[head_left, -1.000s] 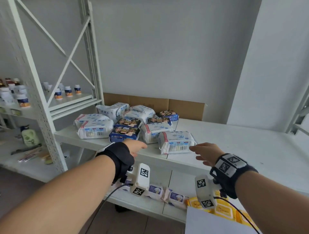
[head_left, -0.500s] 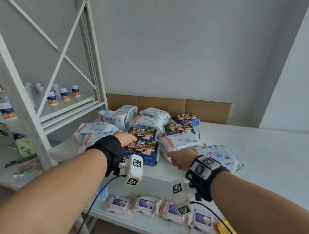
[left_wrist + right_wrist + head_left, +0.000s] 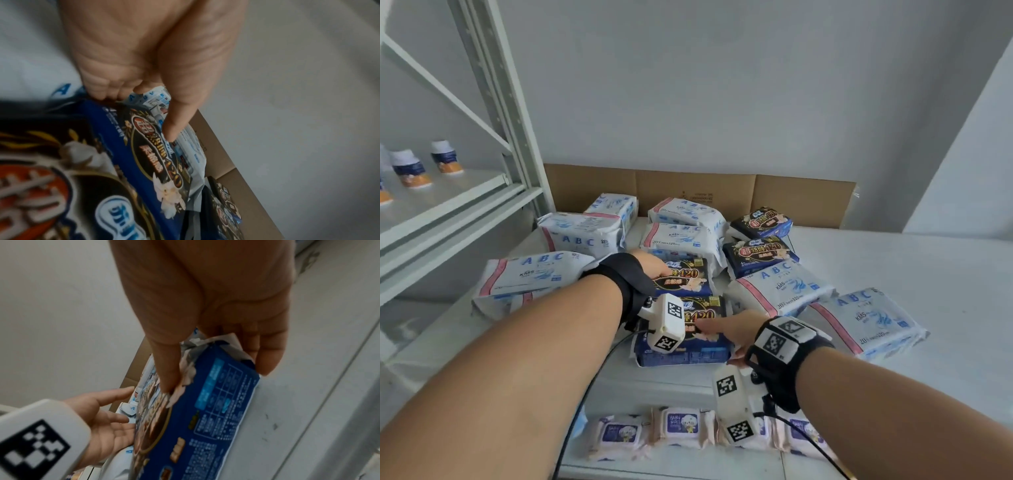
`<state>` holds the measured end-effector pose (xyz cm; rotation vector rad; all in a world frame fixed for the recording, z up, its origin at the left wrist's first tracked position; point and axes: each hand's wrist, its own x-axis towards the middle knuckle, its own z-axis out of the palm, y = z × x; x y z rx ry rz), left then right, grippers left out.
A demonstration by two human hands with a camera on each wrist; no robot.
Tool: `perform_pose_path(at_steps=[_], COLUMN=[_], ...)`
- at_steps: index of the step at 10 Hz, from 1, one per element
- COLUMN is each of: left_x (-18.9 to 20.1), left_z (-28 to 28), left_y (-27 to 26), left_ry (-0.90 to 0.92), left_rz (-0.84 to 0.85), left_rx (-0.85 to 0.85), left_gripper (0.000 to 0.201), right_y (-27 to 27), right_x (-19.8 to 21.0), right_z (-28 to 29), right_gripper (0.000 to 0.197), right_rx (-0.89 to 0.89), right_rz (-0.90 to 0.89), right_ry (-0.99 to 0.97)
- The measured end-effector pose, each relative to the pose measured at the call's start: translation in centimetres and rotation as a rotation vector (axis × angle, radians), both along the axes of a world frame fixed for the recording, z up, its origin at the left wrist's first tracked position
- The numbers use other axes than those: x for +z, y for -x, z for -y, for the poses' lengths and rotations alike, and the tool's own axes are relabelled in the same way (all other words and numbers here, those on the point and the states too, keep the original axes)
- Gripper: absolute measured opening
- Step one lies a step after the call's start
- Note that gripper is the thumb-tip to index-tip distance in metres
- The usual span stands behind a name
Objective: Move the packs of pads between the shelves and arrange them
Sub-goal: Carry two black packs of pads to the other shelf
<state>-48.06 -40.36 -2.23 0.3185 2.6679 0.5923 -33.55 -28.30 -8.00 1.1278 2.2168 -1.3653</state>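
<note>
Two dark blue "420" packs lie one behind the other in the middle of the white shelf [image 3: 893, 274]. My right hand [image 3: 722, 330] pinches the right end of the near dark blue pack [image 3: 688, 353], with the thumb on its top face and the fingers behind its crimped end [image 3: 216, 418]. My left hand [image 3: 654, 269] rests on the left end of the far dark blue pack [image 3: 688, 279]. Its thumb lies on that far pack [image 3: 148, 146] and its fingers [image 3: 111, 417] are fairly straight along the side. White "ABC" packs [image 3: 777, 284] surround both.
More white packs lie at the left [image 3: 530, 274], back [image 3: 681, 212] and right [image 3: 866, 318]. Two dark packs [image 3: 760, 253] sit behind, before a cardboard sheet [image 3: 804, 195]. Baby wipes [image 3: 681, 425] line the lower shelf. Bottles [image 3: 410, 168] stand beyond the rack post [image 3: 500, 102].
My head has come closer to the shelf. The right hand left the white pack's front and took hold of the near dark blue pack. The left hand stayed on the dark packs.
</note>
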Motion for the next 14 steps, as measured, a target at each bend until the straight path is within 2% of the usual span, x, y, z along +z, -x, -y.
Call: perform_pose_path(at_steps=[2,3,4,6,7,8,9,10,12,13,14], left_x=[-1.6,-2.3,-2.6,-2.6,-2.7,-2.8,-3.1,-3.4,-3.2,-2.5,-1.8], left_z=[-1.6,-2.0,-2.1,-2.0,-2.0,-2.0,-1.8,-1.6,-1.3,-1.4,-0.8], left_y=[1.7,2.4,2.8,3.3,3.4,3.1,2.9,3.0,2.5,2.3,2.1], left_ry=[0.154,0.153,0.150,0.114,0.062,0.029,0.007,-0.068,-0.210,-0.315,-0.366], left_rz=[0.012,0.035,0.046,0.146,0.220,0.241,0.213,0.249,0.177,0.229,0.153], left_rx=[-0.207,-0.210,-0.236,-0.231,-0.215,-0.202,-0.201,-0.170,-0.090,0.038,0.129], left_gripper=[0.046,0.061,0.057,0.059,0.052,0.056,0.059,0.057,0.066,0.074,0.094], right_y=[1.4,1.5,1.5,1.5,1.2,0.8,0.8,0.4,0.1,0.0,-0.3], right_x=[0.2,0.7,1.3,1.8,1.9,1.9,1.6,1.7,2.9,3.8,4.9], right_z=[-0.2,-0.1,0.0,0.3,0.2,0.1,-0.4,-0.7,-1.6,-2.2,-2.7], right_gripper=[0.039,0.034,0.029,0.017,0.033,0.071,0.086,0.092,0.062,0.043,0.055], right_rx=[0.020,0.060,0.100,0.062,0.029,-0.012,-0.020,0.011,-0.002,0.006,0.024], right_rz=[0.040,0.066,0.061,0.013,-0.003,-0.033,-0.069,-0.060,-0.057,-0.085,-0.131], right_ry=[0.084,0.113,0.178,0.317,0.291,0.256,0.277,0.243,0.226,0.253,0.238])
